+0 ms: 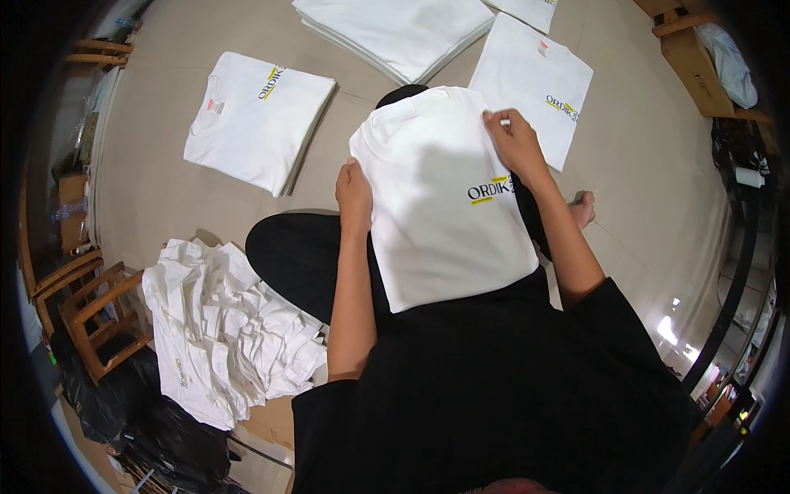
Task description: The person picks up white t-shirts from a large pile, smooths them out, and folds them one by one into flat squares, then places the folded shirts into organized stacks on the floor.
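Note:
A folded white T-shirt [436, 222] with a small black and yellow chest print lies over my lap, its collar end facing away from me. My left hand [354, 198] grips its left edge, thumb on top. At the upper right edge, my right hand [515, 146] pinches the fabric near the shoulder. The fingers beneath the cloth are hidden. Beyond it on the floor are a folded T-shirt stack [247, 123] to the left and another folded T-shirt [535, 86] to the right.
A larger pile of folded white shirts [403, 33] sits at the far middle. Crumpled white shirts [230, 329] heap up at my left, near a wooden stool [103, 317] and black plastic bags [156, 412]. A cardboard box [695, 70] stands far right on the tiled floor [634, 198].

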A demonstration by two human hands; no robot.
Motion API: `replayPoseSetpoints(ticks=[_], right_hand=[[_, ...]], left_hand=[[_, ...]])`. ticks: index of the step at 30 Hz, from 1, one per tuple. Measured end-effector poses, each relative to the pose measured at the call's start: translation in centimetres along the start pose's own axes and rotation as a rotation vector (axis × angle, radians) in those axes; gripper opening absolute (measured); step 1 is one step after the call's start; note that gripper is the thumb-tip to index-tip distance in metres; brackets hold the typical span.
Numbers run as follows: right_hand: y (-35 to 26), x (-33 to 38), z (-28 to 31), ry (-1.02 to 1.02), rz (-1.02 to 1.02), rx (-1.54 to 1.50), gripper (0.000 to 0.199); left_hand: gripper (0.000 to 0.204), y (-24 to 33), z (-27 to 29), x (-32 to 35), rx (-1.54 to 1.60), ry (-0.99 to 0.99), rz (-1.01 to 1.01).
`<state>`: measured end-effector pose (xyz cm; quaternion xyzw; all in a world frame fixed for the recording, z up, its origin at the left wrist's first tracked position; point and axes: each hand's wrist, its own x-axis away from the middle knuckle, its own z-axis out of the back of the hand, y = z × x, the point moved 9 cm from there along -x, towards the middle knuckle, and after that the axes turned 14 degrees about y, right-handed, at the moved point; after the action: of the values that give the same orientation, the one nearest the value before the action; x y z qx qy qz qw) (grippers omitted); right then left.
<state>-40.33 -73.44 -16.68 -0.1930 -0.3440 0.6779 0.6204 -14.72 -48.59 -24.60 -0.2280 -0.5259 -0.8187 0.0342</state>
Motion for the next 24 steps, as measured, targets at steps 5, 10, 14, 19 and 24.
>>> replayPoseSetpoints(ticks=[5, 10, 14, 19, 24], right_hand=[[3.5, 7.7, 3.2, -0.058, -0.069, -0.098, 0.045], [4.2, 11.7, 4.4, 0.071, -0.036, -0.132, 0.031], [3.7, 12.8, 5.4, 0.087, -0.002, -0.028, 0.026], [6.7, 15.4, 7.2, -0.269, -0.334, -0.356, 0.021], [5.5, 16.8, 9.8, -0.489, -0.413, -0.448, 0.021]], left_hand=[[0.041, 1.2, -0.5, 1.4, -0.158, -0.098, -0.169], [0.043, 1.3, -1.2, 1.2, -0.250, -0.067, -0.313], [0.043, 2.6, 0.1, 2.7, -0.285, -0.051, -0.315], [0.044, 2.1, 4.3, 5.8, -0.340, -0.097, -0.272], [0.038, 1.1, 6.9, 8.9, -0.203, -0.086, -0.140]])
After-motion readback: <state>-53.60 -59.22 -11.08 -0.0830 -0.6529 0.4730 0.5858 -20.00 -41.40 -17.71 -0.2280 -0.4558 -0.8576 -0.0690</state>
